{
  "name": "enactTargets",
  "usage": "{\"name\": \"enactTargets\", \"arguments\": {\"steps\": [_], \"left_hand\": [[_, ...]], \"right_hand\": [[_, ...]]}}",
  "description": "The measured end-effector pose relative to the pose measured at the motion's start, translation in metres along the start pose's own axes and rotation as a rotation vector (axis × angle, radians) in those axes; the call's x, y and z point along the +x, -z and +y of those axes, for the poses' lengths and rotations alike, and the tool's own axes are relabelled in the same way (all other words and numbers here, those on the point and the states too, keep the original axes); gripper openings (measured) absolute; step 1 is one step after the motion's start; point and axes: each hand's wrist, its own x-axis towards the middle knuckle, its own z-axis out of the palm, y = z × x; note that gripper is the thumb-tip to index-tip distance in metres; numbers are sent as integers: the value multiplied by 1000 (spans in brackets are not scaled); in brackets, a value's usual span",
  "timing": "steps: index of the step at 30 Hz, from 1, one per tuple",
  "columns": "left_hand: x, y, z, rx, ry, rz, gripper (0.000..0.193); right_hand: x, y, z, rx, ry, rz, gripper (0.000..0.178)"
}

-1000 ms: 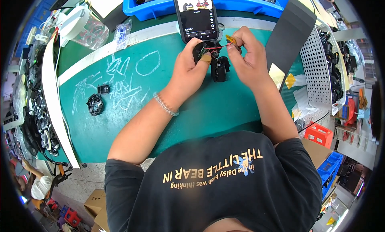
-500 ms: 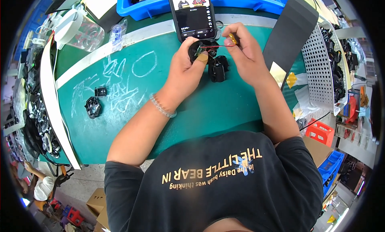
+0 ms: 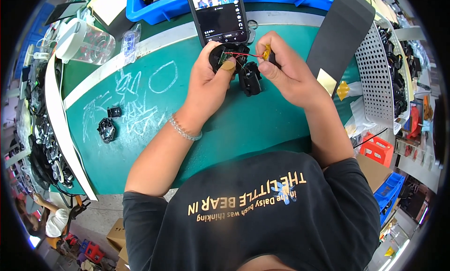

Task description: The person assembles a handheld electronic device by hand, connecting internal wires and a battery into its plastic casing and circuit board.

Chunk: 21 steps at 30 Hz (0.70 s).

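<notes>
My left hand (image 3: 210, 79) is closed around a round black plastic housing (image 3: 216, 55), its thumb pressed over the opening. Inside the housing a bit of green circuit board shows, along with thin wires. Red wire stretches from there to a small part wrapped in yellow tape (image 3: 267, 53), pinched in my right hand (image 3: 288, 74); its exact kind is partly hidden by the fingers. Below the housing hangs a second black plastic piece (image 3: 250, 79), seemingly joined to it. Two loose black parts, an angular ring (image 3: 107, 130) and a small bracket (image 3: 114, 111), lie on the green mat at left.
A phone (image 3: 218, 18) stands just beyond my hands, before a blue bin (image 3: 164, 11). At left is a clear plastic jug (image 3: 89, 41). A dark grey board (image 3: 340, 34) and a white perforated basket (image 3: 375, 74) of black parts stand at right. Chalk-like drawings mark the green mat (image 3: 154, 139).
My right hand has come slightly nearer to me with the yellow-taped part. My left hand still grips the housing. The whole view has shifted a little, and the phone's picture differs.
</notes>
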Motion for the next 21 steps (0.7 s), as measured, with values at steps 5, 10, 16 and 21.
{"name": "enactTargets", "arguments": {"steps": [5, 10, 16, 21], "left_hand": [[0, 2, 1, 7, 1, 0, 15], [0, 2, 0, -15, 4, -2, 17], [-3, 1, 0, -2, 0, -10, 18], [-5, -1, 0, 220, -97, -12, 15]], "right_hand": [[1, 0, -3, 63, -17, -3, 24], [2, -2, 2, 65, 4, 81, 20], [6, -5, -5, -228, 107, 289, 22], [10, -6, 0, -365, 44, 415, 18]]}}
